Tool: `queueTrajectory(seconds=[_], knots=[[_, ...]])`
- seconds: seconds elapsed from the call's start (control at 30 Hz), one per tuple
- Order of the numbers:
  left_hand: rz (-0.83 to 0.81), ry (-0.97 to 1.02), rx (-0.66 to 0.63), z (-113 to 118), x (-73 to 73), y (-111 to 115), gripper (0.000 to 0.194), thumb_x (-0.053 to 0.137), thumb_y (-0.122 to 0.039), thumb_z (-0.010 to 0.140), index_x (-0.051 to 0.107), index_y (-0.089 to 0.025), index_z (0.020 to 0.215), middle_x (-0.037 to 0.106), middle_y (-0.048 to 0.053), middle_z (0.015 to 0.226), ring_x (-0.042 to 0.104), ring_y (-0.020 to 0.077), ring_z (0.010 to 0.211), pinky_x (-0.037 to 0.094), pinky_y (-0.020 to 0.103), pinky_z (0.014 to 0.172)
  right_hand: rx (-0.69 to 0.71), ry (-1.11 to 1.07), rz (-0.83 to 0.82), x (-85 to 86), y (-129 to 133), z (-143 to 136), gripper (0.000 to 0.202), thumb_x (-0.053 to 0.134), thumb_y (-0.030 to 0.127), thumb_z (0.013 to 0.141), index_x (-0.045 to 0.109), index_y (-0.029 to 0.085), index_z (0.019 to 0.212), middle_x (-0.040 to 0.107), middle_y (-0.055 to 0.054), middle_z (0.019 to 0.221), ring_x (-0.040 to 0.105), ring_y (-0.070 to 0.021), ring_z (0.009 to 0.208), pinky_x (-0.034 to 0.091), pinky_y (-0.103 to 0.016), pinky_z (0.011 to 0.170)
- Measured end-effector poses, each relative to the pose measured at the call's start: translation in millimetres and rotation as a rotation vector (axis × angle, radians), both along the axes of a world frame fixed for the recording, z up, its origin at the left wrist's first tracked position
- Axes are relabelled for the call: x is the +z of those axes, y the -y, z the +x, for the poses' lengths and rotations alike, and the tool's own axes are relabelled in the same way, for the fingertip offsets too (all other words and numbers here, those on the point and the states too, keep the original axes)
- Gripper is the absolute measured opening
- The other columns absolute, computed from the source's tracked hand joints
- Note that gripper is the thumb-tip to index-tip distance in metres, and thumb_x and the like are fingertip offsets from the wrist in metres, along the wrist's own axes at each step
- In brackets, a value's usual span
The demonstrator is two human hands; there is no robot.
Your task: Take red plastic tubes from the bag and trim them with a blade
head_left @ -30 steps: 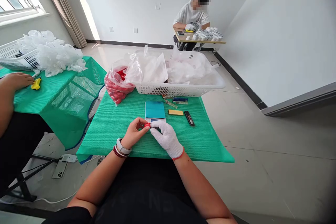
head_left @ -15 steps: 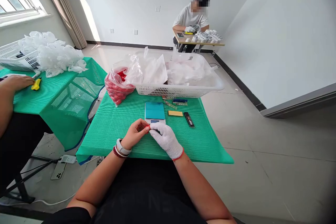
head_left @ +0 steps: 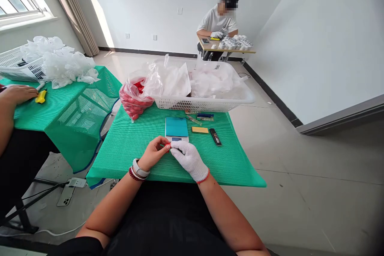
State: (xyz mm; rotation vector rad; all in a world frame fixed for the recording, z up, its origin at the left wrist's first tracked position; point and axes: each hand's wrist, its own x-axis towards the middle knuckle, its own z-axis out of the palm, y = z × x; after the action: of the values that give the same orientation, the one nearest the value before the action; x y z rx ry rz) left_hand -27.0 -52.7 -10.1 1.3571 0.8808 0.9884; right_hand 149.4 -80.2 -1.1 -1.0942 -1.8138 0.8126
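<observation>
Over the near part of the green-covered table [head_left: 126, 144], my bare left hand [head_left: 155, 152] pinches a small red piece [head_left: 167, 146] whose kind I cannot make out. My right hand [head_left: 189, 161], in a white knit glove, closes its thumb and fingers on the same piece from the other side. Just beyond the fingertips lies a small flat device with a blue-green top [head_left: 176, 127] and a little display. A clear bag of red pieces [head_left: 135, 102] stands at the table's back left.
A white plastic basket [head_left: 195, 104] full of clear bags spans the table's back. A yellow block [head_left: 199, 130], a black bar [head_left: 215, 137] and several small tubes or pens [head_left: 205, 116] lie right. Another person's hand [head_left: 22, 94] rests at the left table; a gloved person [head_left: 217, 20] sits far off.
My view has shifted very slightly. Both hands stay at the same spot, with only slight finger movement around the red piece.
</observation>
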Motion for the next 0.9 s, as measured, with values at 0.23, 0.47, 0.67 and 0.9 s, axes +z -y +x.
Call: queueTrajectory(seconds=[0.23, 0.47, 0.67, 0.9], knots=[[-0.01, -0.01, -0.002, 0.6, -0.6, -1.2, 0.034, 0.07, -0.05, 0.084, 0.062, -0.017, 0.087, 0.063, 0.002, 0.081, 0.057, 0.0137, 0.074, 0.048, 0.027, 0.07, -0.011, 0.018, 0.002, -1.4, -0.4, -0.2, 0.021, 0.055, 0.027, 0.095, 0.073, 0.025, 0.106, 0.076, -0.003, 0.101, 0.072, -0.0188, 0.092, 0.058, -0.033, 0.084], [-0.028, -0.025, -0.003, 0.9, -1.7, -1.0, 0.035, 0.069, -0.052, 0.084, 0.061, -0.018, 0.086, 0.062, 0.001, 0.078, 0.055, 0.0132, 0.071, 0.047, 0.026, 0.066, -0.015, 0.037, 0.006, -1.3, 0.1, -0.7, 0.02, 0.056, 0.029, 0.095, 0.073, 0.025, 0.105, 0.076, -0.003, 0.102, 0.071, -0.0189, 0.092, 0.057, -0.034, 0.087], [0.047, -0.037, 0.006, -1.3, -2.0, -1.0, 0.03, 0.072, -0.045, 0.084, 0.062, -0.018, 0.091, 0.064, 0.004, 0.092, 0.059, 0.016, 0.086, 0.048, 0.027, 0.075, -0.023, 0.028, 0.026, -1.7, -0.1, -0.8, 0.02, 0.056, 0.03, 0.095, 0.073, 0.025, 0.104, 0.076, -0.003, 0.102, 0.071, -0.0186, 0.092, 0.057, -0.032, 0.085], [-0.047, -0.029, -0.01, 1.2, 0.6, -1.0, 0.037, 0.065, -0.054, 0.086, 0.06, -0.017, 0.083, 0.059, -0.001, 0.072, 0.052, 0.0123, 0.066, 0.046, 0.026, 0.064, -0.02, 0.071, 0.007, -1.5, -0.1, 0.1, 0.023, 0.054, 0.027, 0.095, 0.073, 0.023, 0.106, 0.076, -0.004, 0.102, 0.071, -0.0185, 0.093, 0.057, -0.031, 0.086]])
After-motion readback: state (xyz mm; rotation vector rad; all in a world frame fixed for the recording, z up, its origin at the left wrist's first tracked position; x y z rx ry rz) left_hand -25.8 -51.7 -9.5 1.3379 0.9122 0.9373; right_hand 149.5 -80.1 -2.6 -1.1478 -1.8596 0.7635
